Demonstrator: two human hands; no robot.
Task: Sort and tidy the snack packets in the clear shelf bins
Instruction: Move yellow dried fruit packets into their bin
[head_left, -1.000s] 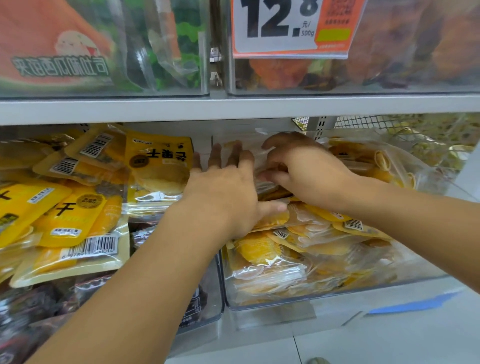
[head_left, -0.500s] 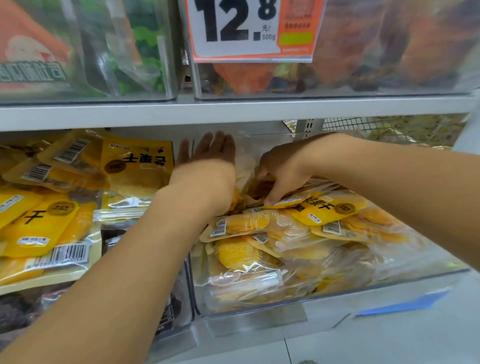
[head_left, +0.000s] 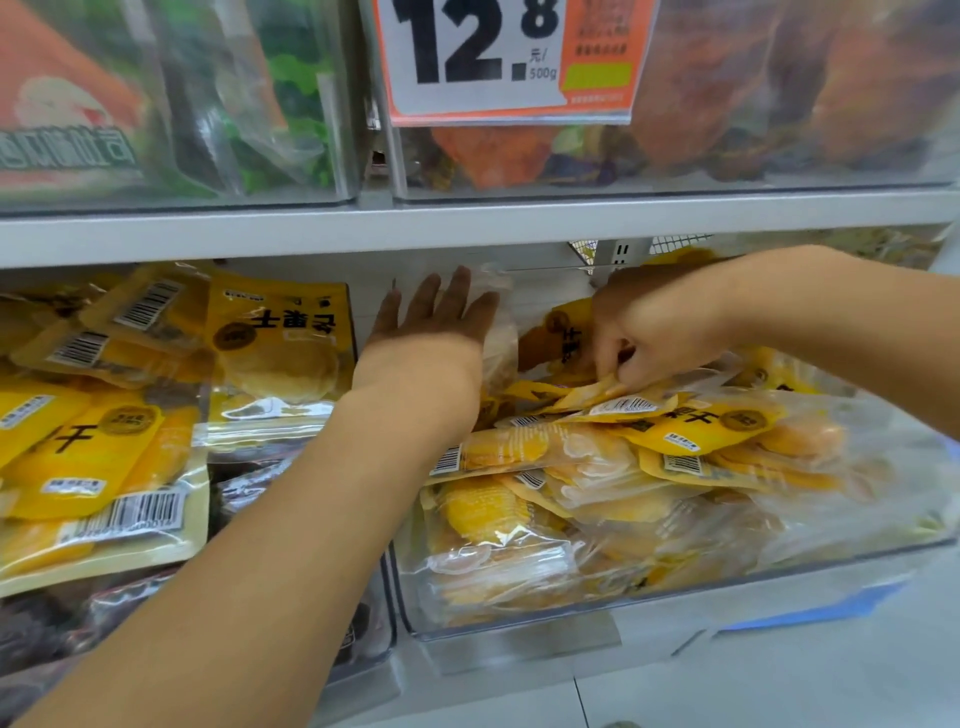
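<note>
Yellow dried-mango snack packets (head_left: 691, 421) are heaped in a clear bin (head_left: 779, 577) on the lower shelf, right of centre. My left hand (head_left: 431, 317) reaches over the bin's back left corner, fingers straight and spread, pressing upright packets (head_left: 501, 332) toward the rear. My right hand (head_left: 644, 332) comes in from the right and pinches the edge of a yellow packet (head_left: 587, 392) on top of the heap. More of the same yellow packets (head_left: 275, 353) are piled in the neighbouring bin at left.
A grey shelf board (head_left: 467, 223) runs just above my hands. Above it stand clear bins with red-and-green packets (head_left: 78, 104) and orange snacks (head_left: 779, 93), with a 12.8 price card (head_left: 498, 57). Dark packets (head_left: 62, 618) lie low at left. White floor (head_left: 779, 691) shows below.
My left hand has lifted off the heap and spread its fingers against the upright packets at the back. My right hand shifted right and down, pinching a top packet. The view moved closer.
</note>
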